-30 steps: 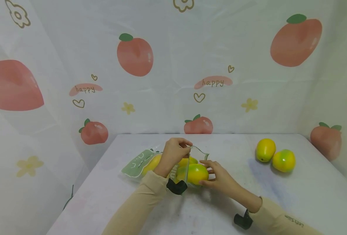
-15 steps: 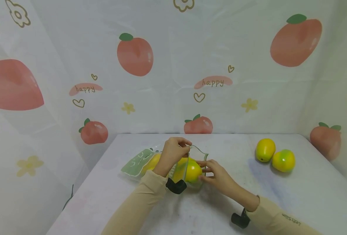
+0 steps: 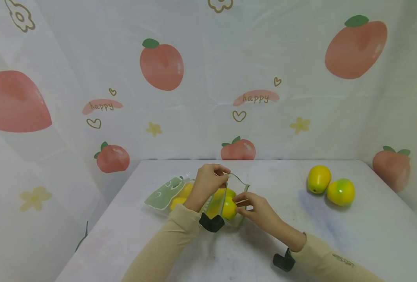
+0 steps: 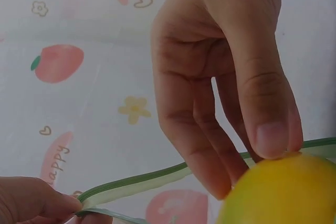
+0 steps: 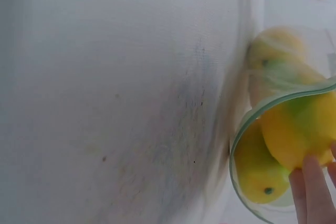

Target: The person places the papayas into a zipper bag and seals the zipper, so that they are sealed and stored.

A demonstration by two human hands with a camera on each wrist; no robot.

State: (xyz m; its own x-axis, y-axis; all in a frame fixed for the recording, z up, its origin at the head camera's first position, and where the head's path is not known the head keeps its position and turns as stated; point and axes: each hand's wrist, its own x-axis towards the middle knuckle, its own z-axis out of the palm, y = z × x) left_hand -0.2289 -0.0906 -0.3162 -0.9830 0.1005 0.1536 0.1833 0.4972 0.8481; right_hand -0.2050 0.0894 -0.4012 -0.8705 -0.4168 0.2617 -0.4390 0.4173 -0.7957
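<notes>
A clear zip bag with green print [image 3: 163, 194] lies on the table, several yellow-green mangoes showing inside. My left hand [image 3: 208, 186] pinches the upper edge of its mouth, and the left wrist view shows the green zip strip [image 4: 139, 176] stretching away from those fingertips. My right hand [image 3: 259, 209] is at the mouth, its fingertips touching the end of a mango [image 3: 229, 209] that lies mostly within. Seen from the right wrist, extended fingers [image 5: 314, 187] press that mango, above another mango [image 5: 260, 174] in the bag.
Two loose mangoes, one mostly yellow [image 3: 319, 179] and one with a green patch [image 3: 341, 192], sit together at the right of the white table [image 3: 208, 258]. Behind stands a white backdrop [image 3: 201, 117] printed with red fruit.
The right hand has moved left, pushing the mango deeper into the bag. Its fingers, earlier around the mango's end, now touch it with their tips. The left hand has stayed at the bag's edge.
</notes>
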